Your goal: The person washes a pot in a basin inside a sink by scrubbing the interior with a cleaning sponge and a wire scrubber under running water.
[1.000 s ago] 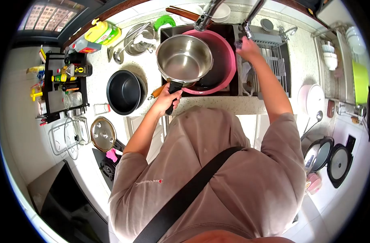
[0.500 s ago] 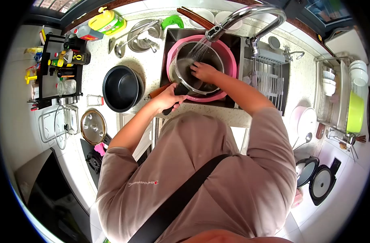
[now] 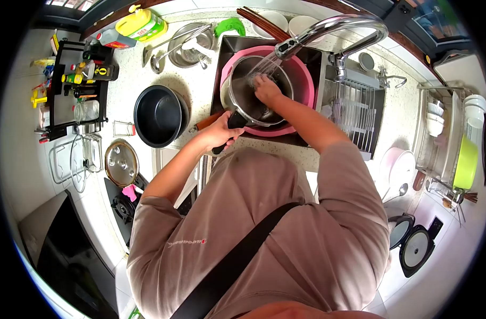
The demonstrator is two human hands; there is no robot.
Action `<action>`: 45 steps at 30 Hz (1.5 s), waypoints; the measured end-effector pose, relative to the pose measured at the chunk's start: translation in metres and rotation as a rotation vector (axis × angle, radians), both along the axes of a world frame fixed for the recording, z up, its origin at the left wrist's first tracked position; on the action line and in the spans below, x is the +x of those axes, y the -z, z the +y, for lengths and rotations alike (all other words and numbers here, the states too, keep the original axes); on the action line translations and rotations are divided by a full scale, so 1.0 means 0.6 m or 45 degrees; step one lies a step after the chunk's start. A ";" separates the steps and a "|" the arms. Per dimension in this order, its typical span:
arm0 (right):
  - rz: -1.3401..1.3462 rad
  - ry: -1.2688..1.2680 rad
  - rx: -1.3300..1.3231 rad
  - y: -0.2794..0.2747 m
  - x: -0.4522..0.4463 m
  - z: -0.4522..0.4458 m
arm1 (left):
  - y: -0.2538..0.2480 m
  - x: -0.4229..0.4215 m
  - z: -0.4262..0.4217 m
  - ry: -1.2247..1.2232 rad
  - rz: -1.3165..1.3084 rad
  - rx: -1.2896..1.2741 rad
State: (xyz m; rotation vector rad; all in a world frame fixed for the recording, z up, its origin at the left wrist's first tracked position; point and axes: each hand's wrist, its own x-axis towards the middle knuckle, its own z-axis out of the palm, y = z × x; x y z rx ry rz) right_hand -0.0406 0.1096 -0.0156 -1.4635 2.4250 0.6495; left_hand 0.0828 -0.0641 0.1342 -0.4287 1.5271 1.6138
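Note:
A metal pot [image 3: 242, 106] with a long black handle sits tilted inside a pink basin [image 3: 305, 87] in the sink. My left hand [image 3: 225, 133] is wrapped round the pot's handle at the sink's front edge. Inside the pot, my right hand [image 3: 266, 90] is closed, its fingers curled near the far inner wall. Splashing water blurs its fingertips, so whatever they hold cannot be made out. Water runs from the chrome faucet [image 3: 288, 49] into the pot, right by those fingers.
A black inner pot [image 3: 159, 116] stands on the counter left of the sink. Behind it are a steel bowl [image 3: 185, 57] with ladles and a green cloth [image 3: 229, 26]. Chopsticks [image 3: 261, 22] lie behind the sink. A dish rack [image 3: 354, 109] fills the right basin.
My right hand has shifted slightly up within the pot, into the water stream. My left hand keeps its grip on the handle. The whole view has shifted a little.

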 end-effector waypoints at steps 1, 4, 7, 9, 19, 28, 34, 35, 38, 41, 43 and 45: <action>0.186 -0.035 -0.136 0.018 -0.001 -0.001 | -0.002 0.004 0.003 -0.016 -0.016 0.020; 0.436 0.019 -0.254 0.077 0.026 0.002 | -0.009 0.006 0.011 -0.034 -0.013 0.007; 0.263 0.267 0.075 0.061 0.060 -0.002 | -0.001 0.002 0.002 0.024 -0.046 -0.013; 0.008 0.440 0.387 0.019 0.066 -0.007 | -0.005 0.000 0.006 0.043 -0.050 -0.016; 0.078 0.349 -0.025 0.060 0.063 0.015 | 0.001 0.008 0.016 0.116 0.008 -0.043; -1.208 2.134 -1.831 0.055 0.037 -0.085 | 0.018 0.026 0.033 0.106 -0.034 -0.077; -1.698 2.005 -1.976 -0.035 0.063 -0.122 | -0.002 0.025 0.042 0.063 -0.043 -0.094; -1.951 1.814 -2.114 -0.026 0.070 -0.123 | -0.001 0.024 0.037 0.071 -0.050 -0.097; -2.237 2.267 -2.687 -0.050 0.027 -0.107 | 0.009 0.022 0.021 0.100 -0.010 -0.114; -1.996 2.687 -3.090 -0.010 -0.032 -0.099 | 0.006 0.030 0.015 0.069 -0.009 -0.070; -1.934 2.572 -2.654 0.001 -0.020 -0.108 | 0.002 0.028 0.017 0.046 -0.055 -0.019; -1.637 2.154 -2.077 -0.035 0.037 -0.128 | -0.006 0.024 0.022 0.057 -0.034 -0.034</action>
